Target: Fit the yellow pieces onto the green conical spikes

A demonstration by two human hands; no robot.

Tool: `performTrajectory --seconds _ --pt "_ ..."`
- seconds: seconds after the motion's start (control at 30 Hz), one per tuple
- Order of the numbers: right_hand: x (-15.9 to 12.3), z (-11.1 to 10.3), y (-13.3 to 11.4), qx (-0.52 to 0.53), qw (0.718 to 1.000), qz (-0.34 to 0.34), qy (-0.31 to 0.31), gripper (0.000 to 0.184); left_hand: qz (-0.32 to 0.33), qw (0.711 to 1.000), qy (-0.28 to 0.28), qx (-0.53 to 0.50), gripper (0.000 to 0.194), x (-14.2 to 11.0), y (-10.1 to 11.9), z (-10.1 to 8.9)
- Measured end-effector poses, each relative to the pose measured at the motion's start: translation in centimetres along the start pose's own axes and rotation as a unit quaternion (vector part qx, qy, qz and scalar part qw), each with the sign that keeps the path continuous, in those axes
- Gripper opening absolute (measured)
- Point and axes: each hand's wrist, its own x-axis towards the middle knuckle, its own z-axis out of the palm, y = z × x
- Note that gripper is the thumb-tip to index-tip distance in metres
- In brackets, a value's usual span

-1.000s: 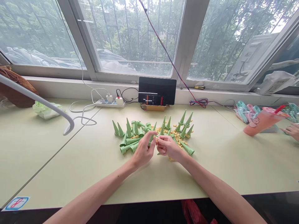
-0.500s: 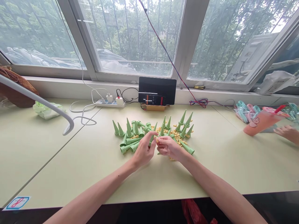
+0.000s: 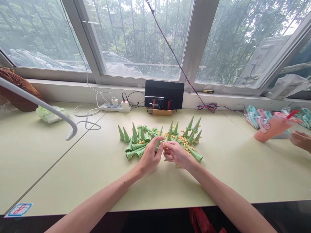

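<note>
1. Far left: a packet (image 3: 52, 115) and a power strip (image 3: 115, 107) are noted on the table (image 3: 85, 168); both are well apart from the hands; little risk is judged from either.
2. Left of centre: green cones (image 3: 131, 154) are spread, some upright, some lying crosswise; if the nearest were brushed by a wrist, rolling could be caused, and the upright ones behind could be toppled.
3. Left hand (image 3: 151, 152): fingers are curved, with thumb and forefinger tips brought close to the right fingertips; whether anything is gripped cannot be told; a tall cone (image 3: 159, 139) is seen past the thumb; contact with it cannot be confirmed.
4. Between the hands: a small yellow piece (image 3: 164, 146) is located at the fingertips, partly covered; it could be dropped through a slackened pinch, or twisted by uneven pressure.
5. Right hand (image 3: 177, 153): the piece is pinched by thumb and forefinger; the other fingers are curled in.
6. Right of centre: yellow bits (image 3: 185, 141) are scattered among more cones; a dropped piece could be lost there, being alike in colour.
7. Far right: a cup (image 3: 269, 130) is placed near a co-worker's hand (image 3: 300, 139); a spill could be caused by a knock.
</note>
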Motion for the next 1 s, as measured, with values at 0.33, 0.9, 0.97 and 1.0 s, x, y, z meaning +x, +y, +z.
performTrajectory --seconds 0.33,0.9,0.97,1.0 --pt "0.2 0.6 0.9 -0.104 0.985 -0.134 0.037 0.038 -0.059 0.994 -0.031 -0.084 0.028 0.2 0.5 -0.2" --pt "-0.5 1.1 1.0 -0.238 0.946 -0.209 0.076 0.026 -0.109 0.977 -0.038 -0.179 0.032 -0.2 0.1 0.4" --pt "-0.5 1.2 1.1 -0.240 0.944 -0.211 0.078 0.026 -0.126 0.968 -0.039 -0.215 0.031 -0.1 0.2 0.4" --pt "-0.5 1.2 1.1 -0.242 0.943 -0.213 0.079 0.026 -0.131 0.964 -0.039 -0.229 0.030 -0.1 0.3 0.4"
